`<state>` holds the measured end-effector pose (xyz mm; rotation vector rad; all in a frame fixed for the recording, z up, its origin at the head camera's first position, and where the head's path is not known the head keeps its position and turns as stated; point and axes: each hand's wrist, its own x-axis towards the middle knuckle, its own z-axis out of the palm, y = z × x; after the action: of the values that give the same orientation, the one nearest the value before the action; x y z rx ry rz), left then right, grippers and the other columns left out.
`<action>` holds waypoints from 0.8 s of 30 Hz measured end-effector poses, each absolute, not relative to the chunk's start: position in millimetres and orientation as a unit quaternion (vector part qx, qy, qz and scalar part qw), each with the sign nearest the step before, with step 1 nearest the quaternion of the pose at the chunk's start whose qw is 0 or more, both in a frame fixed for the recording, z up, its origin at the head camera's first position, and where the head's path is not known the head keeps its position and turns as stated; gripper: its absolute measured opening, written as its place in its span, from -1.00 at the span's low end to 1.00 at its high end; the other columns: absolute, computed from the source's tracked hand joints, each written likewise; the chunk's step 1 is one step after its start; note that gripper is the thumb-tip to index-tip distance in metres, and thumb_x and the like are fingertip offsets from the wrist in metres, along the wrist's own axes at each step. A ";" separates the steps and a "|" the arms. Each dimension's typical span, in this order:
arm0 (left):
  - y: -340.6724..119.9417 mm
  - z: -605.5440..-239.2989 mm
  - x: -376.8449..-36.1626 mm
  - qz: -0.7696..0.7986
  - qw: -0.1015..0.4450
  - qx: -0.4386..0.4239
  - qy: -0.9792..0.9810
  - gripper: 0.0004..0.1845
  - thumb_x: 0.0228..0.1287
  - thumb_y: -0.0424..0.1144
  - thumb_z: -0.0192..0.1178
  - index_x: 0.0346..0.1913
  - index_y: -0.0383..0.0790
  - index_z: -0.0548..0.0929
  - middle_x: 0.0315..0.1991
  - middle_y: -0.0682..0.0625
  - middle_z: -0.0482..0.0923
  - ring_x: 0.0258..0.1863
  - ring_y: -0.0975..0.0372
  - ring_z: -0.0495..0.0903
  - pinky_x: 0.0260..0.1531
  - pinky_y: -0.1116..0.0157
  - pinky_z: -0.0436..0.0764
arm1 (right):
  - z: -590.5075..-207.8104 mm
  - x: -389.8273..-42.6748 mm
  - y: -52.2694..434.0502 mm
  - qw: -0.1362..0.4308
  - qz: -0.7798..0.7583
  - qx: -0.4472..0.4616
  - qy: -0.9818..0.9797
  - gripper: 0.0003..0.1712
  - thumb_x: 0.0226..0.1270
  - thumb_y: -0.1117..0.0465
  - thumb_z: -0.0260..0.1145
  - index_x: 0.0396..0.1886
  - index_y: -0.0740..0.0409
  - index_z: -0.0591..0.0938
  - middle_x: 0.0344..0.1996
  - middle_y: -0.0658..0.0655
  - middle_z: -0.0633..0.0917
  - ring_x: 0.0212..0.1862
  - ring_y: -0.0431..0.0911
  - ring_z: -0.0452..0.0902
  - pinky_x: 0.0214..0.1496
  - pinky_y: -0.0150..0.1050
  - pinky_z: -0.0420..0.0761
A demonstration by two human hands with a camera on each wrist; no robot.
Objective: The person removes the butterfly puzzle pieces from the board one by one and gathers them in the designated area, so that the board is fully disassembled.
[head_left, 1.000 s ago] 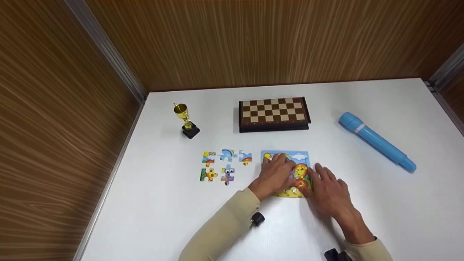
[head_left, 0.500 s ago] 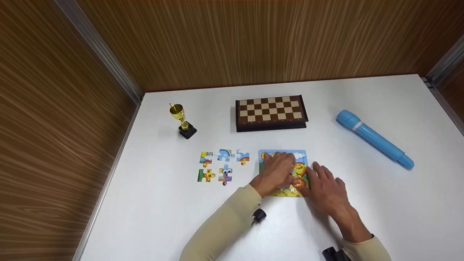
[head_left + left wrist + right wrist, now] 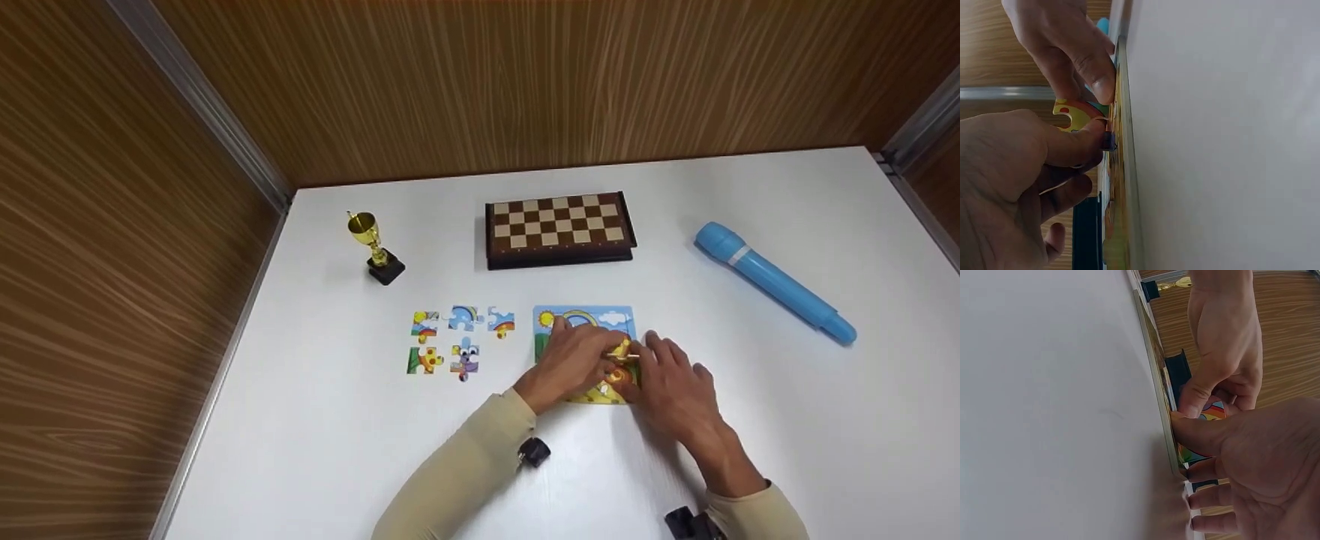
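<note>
In the head view my left hand [image 3: 574, 362] pinches a yellow jigsaw piece [image 3: 621, 349] tilted up from the picture puzzle [image 3: 615, 311]. The left wrist view shows the lifted piece [image 3: 1079, 114] standing above the thin puzzle board [image 3: 1129, 146], between the two hands. My right hand [image 3: 679, 394] rests at the board's right side, its thumb on the lower right part and its other fingers along the edge. From the right wrist, its thumb [image 3: 1196, 433] lies at the board's edge, fingers stretched out. Both hands cover part of the puzzle picture.
Several loose jigsaw pieces [image 3: 464, 358] lie left of the board on the white table [image 3: 300, 420]. Behind stand a small gold trophy cup [image 3: 366, 229] and a folded chessboard [image 3: 559, 225]. A blue microphone-shaped object [image 3: 776, 283] lies at the right. Wood-grain panels [image 3: 465, 82] border the table.
My left fingers have shifted slightly right, and the yellow jigsaw piece now tilts up out of the puzzle in their pinch. The right hand stays at the board's side.
</note>
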<state>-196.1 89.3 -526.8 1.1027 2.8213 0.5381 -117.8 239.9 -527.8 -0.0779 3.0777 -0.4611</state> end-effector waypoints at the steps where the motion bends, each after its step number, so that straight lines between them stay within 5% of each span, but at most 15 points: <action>1: 88.8 -526.9 -197.0 0.188 0.034 0.360 0.913 -0.91 0.27 -0.16 0.26 -0.22 0.17 0.62 -0.36 0.30 0.63 -0.31 0.38 0.48 -0.13 0.25 0.19 | -527.6 -117.8 239.7 0.014 -0.147 -0.025 0.989 -0.26 0.29 -0.07 0.30 0.33 0.25 0.37 0.34 0.36 0.34 0.35 0.29 0.24 0.11 0.44 0.32; 6: 86.6 -524.5 -202.6 0.211 0.039 0.402 0.890 -0.90 0.25 -0.23 0.23 -0.34 0.11 0.61 -0.40 0.31 0.64 -0.36 0.41 0.49 -0.10 0.26 0.22 | -526.6 -117.5 240.9 0.012 -0.140 -0.031 0.990 -0.29 0.30 -0.08 0.28 0.32 0.24 0.39 0.32 0.35 0.36 0.33 0.28 0.26 0.05 0.42 0.38; 17: 86.2 -519.0 -211.5 0.198 0.080 0.394 0.894 -0.86 0.22 -0.22 0.18 -0.23 0.12 0.68 -0.49 0.24 0.58 -0.39 0.33 0.46 -0.20 0.29 0.18 | -527.9 -120.8 243.9 0.004 -0.128 -0.036 0.991 -0.26 0.26 -0.09 0.33 0.29 0.26 0.40 0.29 0.35 0.39 0.29 0.29 0.31 0.00 0.41 0.42; 24: 86.8 -520.9 -209.7 0.199 0.071 0.391 0.896 -0.90 0.22 -0.24 0.20 -0.35 0.10 0.63 -0.57 0.23 0.51 -0.43 0.33 0.43 -0.23 0.29 0.16 | -528.6 -120.7 244.5 0.004 -0.145 -0.018 0.989 -0.44 0.34 -0.04 0.26 0.22 0.17 0.46 0.32 0.34 0.39 0.32 0.32 0.29 0.09 0.44 0.34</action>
<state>-209.7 86.8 -520.9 1.1747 2.6952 0.5991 -120.7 244.5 -528.6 -0.0555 3.1005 -0.4530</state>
